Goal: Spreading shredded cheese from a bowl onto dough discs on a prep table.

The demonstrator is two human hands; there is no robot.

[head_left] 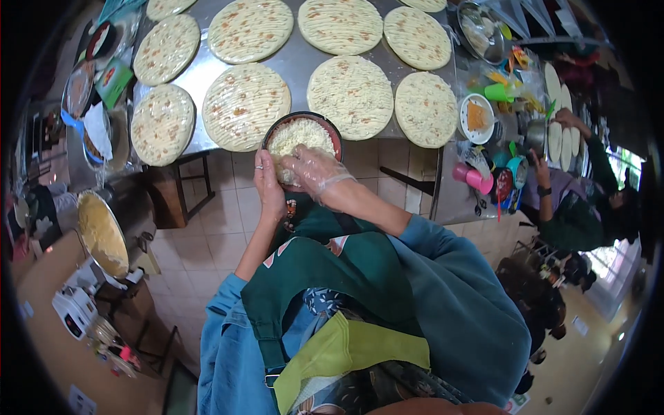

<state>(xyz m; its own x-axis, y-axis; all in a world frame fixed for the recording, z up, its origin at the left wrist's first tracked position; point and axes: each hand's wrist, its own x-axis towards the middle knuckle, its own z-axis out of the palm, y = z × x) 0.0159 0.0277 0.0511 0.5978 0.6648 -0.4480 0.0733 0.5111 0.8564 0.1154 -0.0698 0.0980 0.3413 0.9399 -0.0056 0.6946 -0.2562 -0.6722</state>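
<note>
My left hand [270, 184] holds a dark-rimmed round bowl [333, 124] by its left side, at the near edge of the metal table. Grated white cheese [302, 135] fills much of the bowl. Inside it is my right hand [315, 170], in a clear plastic glove, its fingers curled into the cheese and partly hidden. Beyond the bowl, large flat dough rounds lie in rows. The near ones include a ridged round [246, 106] and one with white shreds scattered on it [350, 97]. Orange-brown bits show on several of them.
A white bowl with an orange filling [477, 118] and a pink cup [478, 181] stand on the right. A large mixer bowl of pale dough [104, 234] is at the left. Another person [581, 187] works at far right. Table legs [196, 181] stand below the front edge.
</note>
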